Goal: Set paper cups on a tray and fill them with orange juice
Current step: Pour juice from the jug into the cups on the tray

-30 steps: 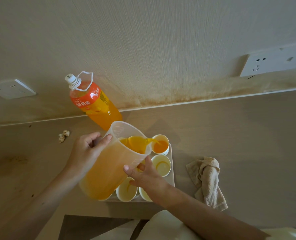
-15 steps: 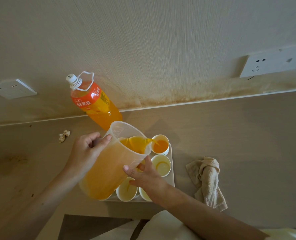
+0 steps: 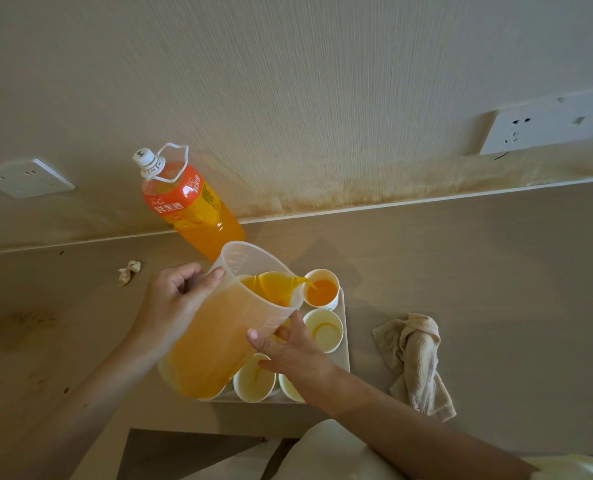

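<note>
One white paper cup [image 3: 323, 293], at the beige rectangular tray's [image 3: 345, 356] 1 o'clock corner, takes juice from the tilted translucent plastic jug [image 3: 225, 334]. The left hand [image 3: 172, 306] grips its handle, and the right hand [image 3: 288, 351] pinches its wall near the rim. Keep the tilt shallow and level off before the brim. Compared with a second ago, the juice stands slightly higher and the hands have barely moved.

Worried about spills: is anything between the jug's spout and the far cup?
Nothing visible. The juice runs from the spout of the measuring jug straight into the far cup on the tray. The right hand holds the jug below the spout, clear of the stream; the left hand grips its back.
</note>
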A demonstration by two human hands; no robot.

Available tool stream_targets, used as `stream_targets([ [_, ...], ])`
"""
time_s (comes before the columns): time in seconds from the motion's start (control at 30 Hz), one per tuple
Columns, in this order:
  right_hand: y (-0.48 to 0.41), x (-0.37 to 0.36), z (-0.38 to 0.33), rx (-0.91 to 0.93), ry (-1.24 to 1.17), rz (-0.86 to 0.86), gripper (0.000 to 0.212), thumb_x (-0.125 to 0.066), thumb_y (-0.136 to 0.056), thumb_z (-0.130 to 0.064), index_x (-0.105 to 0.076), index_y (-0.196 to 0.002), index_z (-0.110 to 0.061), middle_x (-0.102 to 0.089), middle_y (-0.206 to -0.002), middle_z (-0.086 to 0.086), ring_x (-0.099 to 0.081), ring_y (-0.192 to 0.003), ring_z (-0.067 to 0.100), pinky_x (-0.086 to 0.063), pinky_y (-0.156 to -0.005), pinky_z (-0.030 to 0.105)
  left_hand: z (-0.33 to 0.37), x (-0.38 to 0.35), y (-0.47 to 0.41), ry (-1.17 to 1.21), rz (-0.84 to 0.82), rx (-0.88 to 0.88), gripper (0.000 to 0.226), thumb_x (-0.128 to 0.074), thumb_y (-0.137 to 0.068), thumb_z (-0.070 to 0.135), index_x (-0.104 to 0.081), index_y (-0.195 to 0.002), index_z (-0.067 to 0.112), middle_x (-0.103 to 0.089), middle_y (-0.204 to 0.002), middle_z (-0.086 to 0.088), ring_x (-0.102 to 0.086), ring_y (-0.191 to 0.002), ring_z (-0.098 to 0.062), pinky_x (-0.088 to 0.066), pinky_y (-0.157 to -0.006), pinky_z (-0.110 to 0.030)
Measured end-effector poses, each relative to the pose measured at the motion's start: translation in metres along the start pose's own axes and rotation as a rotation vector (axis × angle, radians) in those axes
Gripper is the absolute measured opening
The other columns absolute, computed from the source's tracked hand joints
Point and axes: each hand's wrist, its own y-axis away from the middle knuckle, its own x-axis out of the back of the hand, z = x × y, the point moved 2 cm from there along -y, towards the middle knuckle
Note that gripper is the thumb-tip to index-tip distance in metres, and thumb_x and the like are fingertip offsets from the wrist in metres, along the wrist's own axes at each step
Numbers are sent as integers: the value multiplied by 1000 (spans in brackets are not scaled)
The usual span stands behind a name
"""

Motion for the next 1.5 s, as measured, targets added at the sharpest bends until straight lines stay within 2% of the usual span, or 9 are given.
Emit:
stream_targets([
  [0.2,0,-1,-2,2,-1,-8,82,-81,-72,-39,-31,-136,-33,-53,-132,-6,-51,-124,16,-51,-92,37,0,0,0,17,-2,8,62,-58,-72,56,-28,-53,5,-26,-46,3,-27,-46,-9,-23,-45,-24],
  [0.43,0,-2,-2,14,9,-1,83,-82,-70,-42,-32,-136,-34,-52,-134,-6,-49,-125,16,-52,-89,35,0,1,-2,16,-9,10,62,-58,-72,56,-29,-52,5,-26,-45,4,-27,-46,-9,-23,-45,-24],
  [0.67,0,-2,-4,16,12,-4,82,-78,-65,-42,-32,-134,-36,-53,-132,-6,-50,-124,17,-51,-93,38,0,1,-3,21,-15,7,59,-59,-73,55,-30,-52,8,-26,-45,5,-26,-45,-10,-23,-44,-23],
  [0.8,1,-2,-5,16,14,-4,80,-78,-66,-41,-33,-133,-36,-54,-130,-7,-52,-121,16,-51,-94,38,-1,1,-4,20,-16,10,60,-59,-72,55,-29,-51,7,-27,-45,3,-27,-46,-12,-24,-45,-26],
  [0.97,1,-1,-5,8,11,3,85,-78,-66,-42,-32,-136,-33,-54,-132,-5,-51,-123,16,-52,-93,37,-3,1,-5,11,-21,1,56,-59,-74,54,-28,-49,14,-26,-44,5,-27,-45,-9,-23,-46,-26],
  [1.13,0,-1,-4,2,12,8,74,-77,-76,-34,-32,-135,-33,-54,-131,-5,-53,-120,14,-51,-93,37,-2,1,-6,19,-25,3,55,-59,-74,54,-29,-50,14,-26,-43,6,-26,-45,-8,-23,-45,-24],
  [1.2,0,-2,-4,-2,5,7,77,-78,-74,-35,-32,-136,-33,-54,-132,-4,-53,-120,15,-51,-95,39,-3,1,-6,21,-31,7,55,-59,-74,54,-28,-49,17,-26,-43,7,-26,-44,-9,-23,-45,-25],
  [1.3,0,-2,-4,-3,-6,0,85,-82,-69,-40,-31,-137,-33,-53,-133,-3,-52,-123,17,-51,-95,39,-3,1,-6,30,-38,12,55,-60,-74,54,-28,-49,17,-25,-44,7,-25,-44,-9,-22,-44,-25],
  [1.5,0,-1,-3,-3,-9,2,78,-80,-74,-36,-32,-136,-34,-53,-134,-3,-51,-125,18,-51,-95,40,0,1,-5,18,-38,4,57,-59,-74,54,-29,-51,12,-25,-44,6,-25,-45,-10,-23,-45,-26],
])
